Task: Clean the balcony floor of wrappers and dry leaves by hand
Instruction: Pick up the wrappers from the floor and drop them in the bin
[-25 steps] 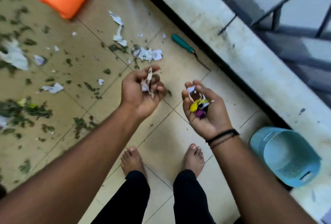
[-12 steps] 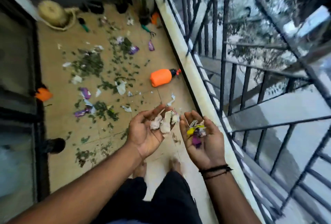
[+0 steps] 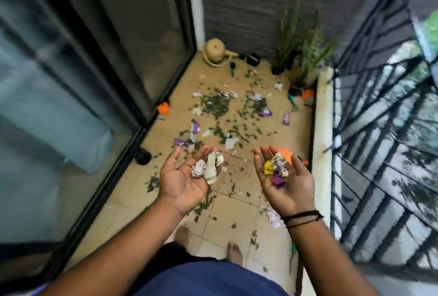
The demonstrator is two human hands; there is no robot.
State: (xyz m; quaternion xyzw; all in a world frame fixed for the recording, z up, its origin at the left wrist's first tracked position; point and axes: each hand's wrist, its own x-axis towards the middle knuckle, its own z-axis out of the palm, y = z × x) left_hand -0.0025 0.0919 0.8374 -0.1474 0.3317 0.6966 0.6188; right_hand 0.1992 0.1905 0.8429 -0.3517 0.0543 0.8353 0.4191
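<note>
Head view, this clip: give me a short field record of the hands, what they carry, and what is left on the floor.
left hand: palm up, fingers relaxed, carrying crumpled white paper scraps
right hand: palm up, fingers relaxed, carrying mixed yellow, purple and white wrapper bits
floor: beige tiles, littered
dry leaves: scattered, thickest toward the far end
purple wrappers: several lying on the floor
potted plants: far right corner
railing: right side
task state: unfinished
</note>
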